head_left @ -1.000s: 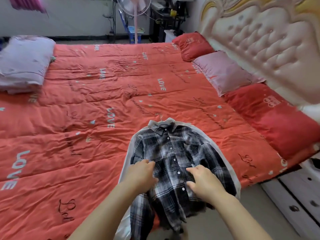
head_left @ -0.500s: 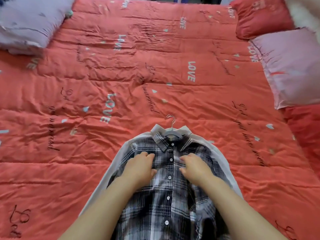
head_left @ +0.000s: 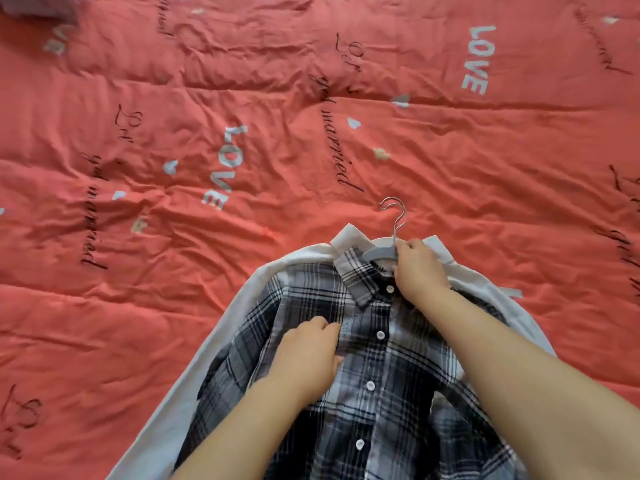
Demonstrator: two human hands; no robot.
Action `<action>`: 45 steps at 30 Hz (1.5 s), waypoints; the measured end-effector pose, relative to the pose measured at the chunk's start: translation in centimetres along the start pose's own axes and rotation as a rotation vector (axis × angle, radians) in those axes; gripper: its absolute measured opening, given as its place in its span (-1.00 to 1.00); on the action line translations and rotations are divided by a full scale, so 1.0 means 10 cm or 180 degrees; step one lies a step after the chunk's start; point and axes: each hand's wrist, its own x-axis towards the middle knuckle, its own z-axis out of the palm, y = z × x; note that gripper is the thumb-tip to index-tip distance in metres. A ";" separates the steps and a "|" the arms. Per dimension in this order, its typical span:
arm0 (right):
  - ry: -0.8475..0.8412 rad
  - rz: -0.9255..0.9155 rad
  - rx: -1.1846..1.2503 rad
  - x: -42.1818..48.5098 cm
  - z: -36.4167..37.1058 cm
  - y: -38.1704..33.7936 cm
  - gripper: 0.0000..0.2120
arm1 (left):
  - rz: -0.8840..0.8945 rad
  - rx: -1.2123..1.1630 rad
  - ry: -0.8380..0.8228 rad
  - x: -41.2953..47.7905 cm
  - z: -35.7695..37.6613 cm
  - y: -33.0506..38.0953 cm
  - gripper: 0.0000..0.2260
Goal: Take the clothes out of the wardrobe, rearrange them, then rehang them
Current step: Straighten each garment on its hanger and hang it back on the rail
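I look down at my bed. A plaid shirt point(head_left: 377, 368) lies on the red quilt point(head_left: 242, 133), buttoned up, with its collar pointing away from me. A white shirt point(head_left: 221, 327) lies under it and sticks out around the edges. Both are on a hanger point(head_left: 381, 252), and its metal hook point(head_left: 396, 216) lies on the quilt past the collars. My right hand point(head_left: 420, 268) is at the collar. Its fingers are closed around the grey top of the hanger, just under the hook. My left hand point(head_left: 308, 355) lies on the chest of the plaid shirt, beside the buttons. Its fingers are curled in and pinch a bit of the cloth. The quilt has "LOVE" and little hearts on it.
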 end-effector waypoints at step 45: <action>0.0763 -0.5017 0.0758 -7.50 -0.57 -6.21 -0.71 | -0.1803 -0.0891 0.5970 -8.40 1.37 -3.01 -0.64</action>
